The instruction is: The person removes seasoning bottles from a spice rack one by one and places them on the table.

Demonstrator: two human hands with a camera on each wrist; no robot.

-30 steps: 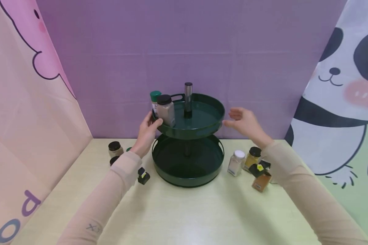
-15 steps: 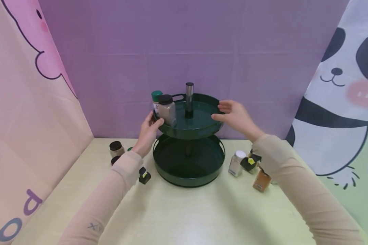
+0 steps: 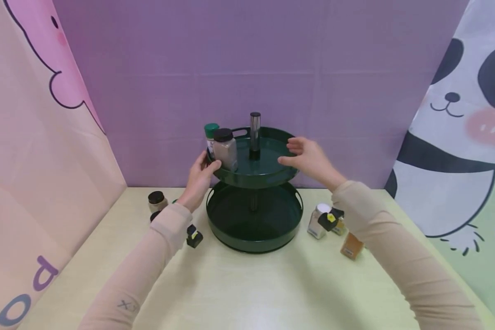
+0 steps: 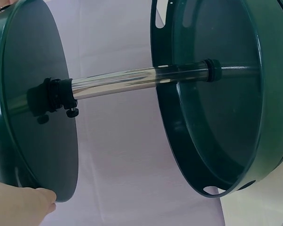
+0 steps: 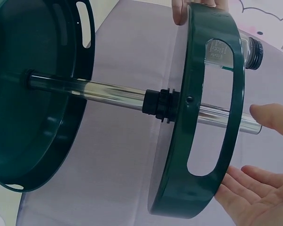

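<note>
A dark green two-tier round tray stand has an upper tray (image 3: 268, 167) and a lower tray (image 3: 253, 243), joined by a chrome pole (image 3: 255, 133). My left hand (image 3: 198, 181) grips the upper tray's left rim, thumb in front. Close by that hand, a black-lidded spice jar (image 3: 226, 153) and a green-lidded spice jar (image 3: 211, 134) stand upright on the upper tray. My right hand (image 3: 311, 160) is at the right rim with its thumb spread from its fingers. In the right wrist view, its fingertips (image 5: 235, 181) lie close against the handle side; contact is unclear.
Right of the stand are a white-capped jar (image 3: 316, 224), an orange-brown jar (image 3: 352, 246) and a partly hidden yellow jar (image 3: 339, 228). A black-lidded jar (image 3: 157, 201) and others, partly behind my left forearm, stand on the left. A purple cloth (image 3: 247, 55) hangs behind.
My right hand has moved left, from outside the upper tray's right rim to over it in the head view. My left hand stays on the left rim; the jars beside it look unmoved.
</note>
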